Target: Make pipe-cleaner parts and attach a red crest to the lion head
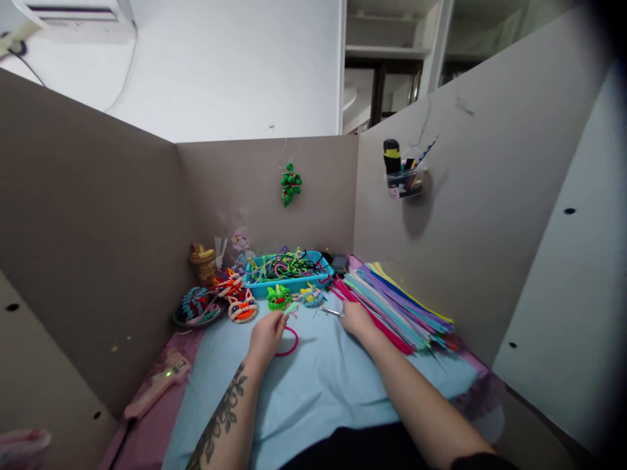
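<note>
My left hand (267,338) is closed in a pinch over the blue cloth, holding a short light-green chenille stem (290,309). A magenta chenille stem (296,342) curves in a loop beside and below its fingers; I cannot tell whether that hand grips it too. To the right, my right hand (356,320) is closed round a slim silver metal tool (332,312), its tip pointing left and its handle hidden by the hand. Just beyond the hands sit a green fuzzy animal-face figure (279,297) and a light-blue and yellow one (312,296).
A blue tray (274,287) of tangled stem scraps stands at the back. Straight coloured stems (396,307) lie in a bundle at right. Orange-and-white figures (243,307) and a dark bowl (198,320) are at left, near a pink handheld device (159,388). Partition walls (264,222) enclose the table.
</note>
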Available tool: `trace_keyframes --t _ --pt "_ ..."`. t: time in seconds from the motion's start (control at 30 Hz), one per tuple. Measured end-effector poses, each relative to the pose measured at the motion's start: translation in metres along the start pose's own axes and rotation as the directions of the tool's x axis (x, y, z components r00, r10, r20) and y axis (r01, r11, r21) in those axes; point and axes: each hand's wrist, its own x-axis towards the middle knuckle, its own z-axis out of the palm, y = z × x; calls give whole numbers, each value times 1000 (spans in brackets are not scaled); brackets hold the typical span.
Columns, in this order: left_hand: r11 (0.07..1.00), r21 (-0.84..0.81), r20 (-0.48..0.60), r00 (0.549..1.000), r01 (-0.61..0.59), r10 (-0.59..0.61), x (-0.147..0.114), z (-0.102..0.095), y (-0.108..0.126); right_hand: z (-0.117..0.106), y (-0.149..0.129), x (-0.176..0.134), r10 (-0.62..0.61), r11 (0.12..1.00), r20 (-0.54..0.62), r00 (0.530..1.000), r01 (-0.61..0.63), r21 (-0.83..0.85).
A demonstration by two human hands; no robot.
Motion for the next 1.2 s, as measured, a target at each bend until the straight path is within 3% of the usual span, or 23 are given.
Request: trace_keyframes --t 0.2,0.37,0.47,0.57,0.63,0.73,0.87,0.93,1.03,1.2 --pt "1000 10 -16 1000 13 -13 -2 1 -1 -1 -1 -11 30 992 -83 996 -20 124" --pt "998 8 -49 997 55 -54 -3 0 0 -10 6 -12 45 934 -146 988 11 358" --pt "995 -6 -75 993 95 -95 -2 -1 0 -18 -4 -12 -29 810 -139 990 105 576" --pt "991 -24 -87 987 134 -136 -1 -2 -1 -14 -35 -20 -206 575 -56 977 168 801" --pt "987 -39 -87 983 156 -158 0 -2 -3 -5 -61 -30 -367 391 23 930 131 911" --pt "982 -77 -72 981 175 -180 0 -1 -5 11 -90 -50 -595 186 123 794 -13 982" --pt "968 -179 -43 981 177 -187 1 1 -3 21 -96 -64 -803 107 217 555 -224 969" --pt "952 -254 -22 983 172 -184 1 2 -1 22 -91 -64 -856 73 219 468 -310 948" --pt "917 -362 21 984 171 -175 1 1 4 22 -84 -60 -893 -10 174 415 -404 915" --pt "861 -473 73 983 185 -171 1 -4 10 21 -79 -57 -905 -98 114 411 -460 883"
